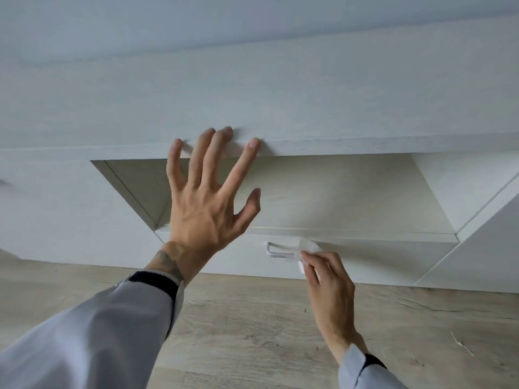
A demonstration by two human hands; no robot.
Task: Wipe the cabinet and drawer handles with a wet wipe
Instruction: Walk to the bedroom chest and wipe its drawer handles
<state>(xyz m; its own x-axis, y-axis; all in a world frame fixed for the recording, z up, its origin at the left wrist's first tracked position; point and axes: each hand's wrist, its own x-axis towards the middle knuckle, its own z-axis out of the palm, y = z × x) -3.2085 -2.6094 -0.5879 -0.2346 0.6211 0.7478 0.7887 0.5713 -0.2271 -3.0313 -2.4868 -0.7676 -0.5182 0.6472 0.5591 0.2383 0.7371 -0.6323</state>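
Wood-look floor (252,332) nearest, bare btw. both sleeves. Above it a white cabinet (309,108) w/ open niche. Right hand (328,287) low, fingers pinching wet wipe (304,249) onto right end of metal drawer handle (276,251). Left hand (207,197) higher, fingers spread loose, tips resting on the cabinet top edge.

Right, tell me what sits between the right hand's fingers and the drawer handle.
In the head view, the wet wipe lies between them: the right hand pinches it, and it drapes over the right end of the drawer handle. The handle's left end is bare.
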